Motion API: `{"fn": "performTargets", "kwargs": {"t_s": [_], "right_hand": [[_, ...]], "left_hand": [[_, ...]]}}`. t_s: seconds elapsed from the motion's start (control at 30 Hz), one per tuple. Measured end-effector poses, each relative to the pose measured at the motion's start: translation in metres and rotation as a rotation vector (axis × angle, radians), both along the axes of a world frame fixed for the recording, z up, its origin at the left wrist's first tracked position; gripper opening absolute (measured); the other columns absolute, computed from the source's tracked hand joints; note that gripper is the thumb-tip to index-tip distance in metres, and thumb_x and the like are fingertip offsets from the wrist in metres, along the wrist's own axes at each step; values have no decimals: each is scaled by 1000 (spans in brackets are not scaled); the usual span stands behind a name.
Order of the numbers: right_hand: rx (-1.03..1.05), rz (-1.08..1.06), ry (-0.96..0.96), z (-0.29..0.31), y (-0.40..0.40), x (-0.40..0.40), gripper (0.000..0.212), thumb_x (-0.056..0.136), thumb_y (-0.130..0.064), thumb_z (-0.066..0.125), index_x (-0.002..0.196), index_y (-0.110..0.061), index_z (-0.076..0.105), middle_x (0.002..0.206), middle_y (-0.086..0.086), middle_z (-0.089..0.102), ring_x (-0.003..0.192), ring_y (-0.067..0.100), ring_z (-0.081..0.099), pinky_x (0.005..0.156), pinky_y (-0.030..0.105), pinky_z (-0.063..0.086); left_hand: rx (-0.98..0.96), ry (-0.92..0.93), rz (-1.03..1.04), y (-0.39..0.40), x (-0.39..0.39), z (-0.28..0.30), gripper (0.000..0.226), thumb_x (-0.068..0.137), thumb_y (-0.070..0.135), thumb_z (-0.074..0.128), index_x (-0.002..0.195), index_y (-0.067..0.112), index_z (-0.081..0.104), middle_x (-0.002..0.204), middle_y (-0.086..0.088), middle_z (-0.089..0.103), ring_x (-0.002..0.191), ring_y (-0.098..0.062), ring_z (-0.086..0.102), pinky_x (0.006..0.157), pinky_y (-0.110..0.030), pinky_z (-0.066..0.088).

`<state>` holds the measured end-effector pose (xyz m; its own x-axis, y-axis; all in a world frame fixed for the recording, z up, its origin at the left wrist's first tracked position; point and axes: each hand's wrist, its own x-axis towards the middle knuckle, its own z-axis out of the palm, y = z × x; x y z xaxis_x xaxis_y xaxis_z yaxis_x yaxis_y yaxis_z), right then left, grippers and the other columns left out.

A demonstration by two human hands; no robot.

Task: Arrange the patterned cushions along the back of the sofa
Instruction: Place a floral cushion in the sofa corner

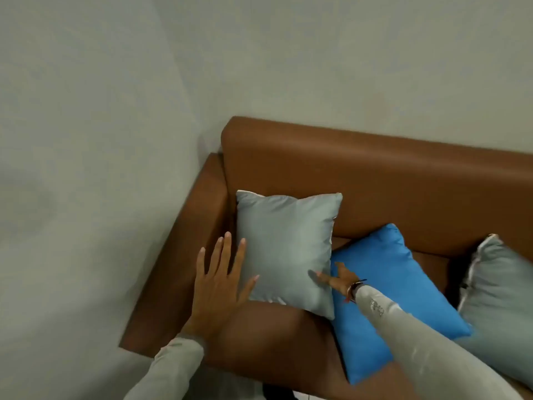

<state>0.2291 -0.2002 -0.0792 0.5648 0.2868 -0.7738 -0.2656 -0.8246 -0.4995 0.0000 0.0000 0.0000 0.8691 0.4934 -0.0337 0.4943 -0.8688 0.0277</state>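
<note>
Both open hands, left hand [215, 287] and right hand [336, 280], touch grey cushion [285, 249].

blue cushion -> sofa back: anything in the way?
Nothing visible. The blue cushion lies flat on the seat, and the backrest directly behind it is bare. The grey cushion stands to its left; the right hand rests at their junction.

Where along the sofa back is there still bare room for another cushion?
Bare backrest runs above the blue cushion, between the upright grey cushion and the grey one at right. The armrest corner is crowded: left hand and upright cushion.
</note>
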Motion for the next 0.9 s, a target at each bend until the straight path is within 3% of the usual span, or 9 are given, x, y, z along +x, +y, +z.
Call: {"fn": "performTargets", "kwargs": {"t_s": [0.13,0.27,0.4,0.5,0.6,0.67,0.73,0.8,0.9], "right_hand": [[85,-289,185,-51,13,4,79,66,-35,88,130,-9,50,140,16,56,103,28,64,77,36,57],[18,-366,126,-84,29,-8,92,62,-33,93,136,-4,47,139,18,57,122,38,57,104,49,48],[76,-359,241,-74,46,-23,72,67,-36,87,122,2,62,115,25,70,104,42,66,93,54,55],[175,-343,311,-30,70,-22,61,78,-24,78,119,18,59,107,40,66,88,44,69,84,57,55],[335,-392,459,27,98,-11,30,88,-18,63,106,5,70,87,22,75,71,33,72,64,37,58],[416,-487,591,63,107,2,30,93,-25,55,87,1,68,64,15,70,50,26,68,45,31,56],[477,-573,754,93,112,18,46,92,-37,52,69,1,66,48,10,63,34,19,60,34,24,51],[525,-565,877,114,115,34,50,88,-43,53,64,0,64,46,7,61,32,14,57,36,19,49],[490,-434,730,118,125,54,46,98,-40,51,77,-1,65,55,9,65,42,17,62,42,24,53]], "left_hand": [[-33,19,30,24,-3,-36,79,97,68,31,155,15,37,163,-19,34,149,-35,37,115,-64,37],[-56,90,50,38,-18,-60,81,97,70,30,154,14,39,162,-18,36,147,-34,41,113,-63,39],[-146,120,57,35,-32,-58,89,93,77,32,154,13,40,161,-15,39,146,-31,44,111,-62,42],[-252,101,67,29,-28,-41,109,79,90,41,157,14,34,163,-13,37,147,-28,42,115,-61,33],[-270,67,-13,30,-9,-21,130,65,101,41,159,14,26,162,-12,38,146,-28,44,114,-60,27],[-231,0,-70,41,13,-3,138,59,105,39,160,13,24,161,-12,40,145,-31,41,115,-58,24],[-226,-106,-77,64,39,13,133,58,104,41,156,15,32,155,-9,48,140,-28,44,115,-58,32],[-287,-187,-83,98,69,24,117,60,96,53,150,22,41,146,-3,57,131,-26,55,110,-54,44],[-512,-64,-77,151,106,21,100,70,74,73,151,27,40,150,2,53,137,-22,51,114,-43,43]]}}
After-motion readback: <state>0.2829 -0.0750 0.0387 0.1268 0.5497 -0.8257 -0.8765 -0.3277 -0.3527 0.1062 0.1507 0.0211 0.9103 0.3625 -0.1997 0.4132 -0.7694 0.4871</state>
